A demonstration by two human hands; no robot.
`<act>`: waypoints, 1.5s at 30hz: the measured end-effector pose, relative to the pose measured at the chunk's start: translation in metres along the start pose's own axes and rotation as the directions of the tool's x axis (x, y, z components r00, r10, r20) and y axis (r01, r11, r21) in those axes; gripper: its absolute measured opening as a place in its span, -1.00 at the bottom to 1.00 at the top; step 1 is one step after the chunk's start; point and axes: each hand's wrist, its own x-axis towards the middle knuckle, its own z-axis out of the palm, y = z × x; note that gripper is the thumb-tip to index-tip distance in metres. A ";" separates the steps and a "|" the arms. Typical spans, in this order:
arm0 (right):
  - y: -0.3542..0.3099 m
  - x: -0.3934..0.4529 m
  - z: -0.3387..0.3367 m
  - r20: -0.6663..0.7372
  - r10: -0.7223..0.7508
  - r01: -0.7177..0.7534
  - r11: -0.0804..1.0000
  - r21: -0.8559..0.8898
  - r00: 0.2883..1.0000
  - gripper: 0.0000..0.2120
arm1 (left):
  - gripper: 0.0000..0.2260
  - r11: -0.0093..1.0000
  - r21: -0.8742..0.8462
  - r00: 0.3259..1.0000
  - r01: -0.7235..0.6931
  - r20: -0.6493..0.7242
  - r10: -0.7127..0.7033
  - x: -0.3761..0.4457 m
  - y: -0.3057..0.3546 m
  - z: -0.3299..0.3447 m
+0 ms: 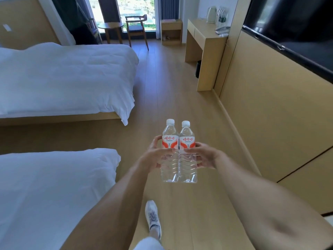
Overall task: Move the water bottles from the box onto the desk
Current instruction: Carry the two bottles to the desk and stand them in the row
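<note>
Two clear water bottles with white caps and red-and-white labels are held upright side by side in front of me, above the wooden floor. My left hand (155,156) grips the left bottle (169,170) round its middle. My right hand (202,156) grips the right bottle (187,170) the same way. The two bottles touch each other. The light wooden desk (203,36) stands far ahead on the right against the wall, well beyond the bottles. No box is in view.
Two beds with white duvets (63,78) (50,192) line the left side. A kettle (210,14) and a telephone (222,29) are on the desk; a black bin (198,69) stands under it. A chair (137,29) and a round table stand by the window. My shoe (153,217) is on the floor.
</note>
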 end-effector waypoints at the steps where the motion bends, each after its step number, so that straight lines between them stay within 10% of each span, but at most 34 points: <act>1: -0.009 0.013 -0.003 -0.007 0.000 0.000 1.000 -0.001 1.000 -0.49 | -0.32 1.000 0.007 1.000 -0.003 0.006 0.003 0.015 0.006 -0.004; 45: -0.487 0.567 -0.129 -0.024 -0.002 0.003 1.000 0.021 1.000 -0.53 | -0.32 1.000 0.009 0.999 -0.002 -0.051 0.002 0.643 0.385 -0.154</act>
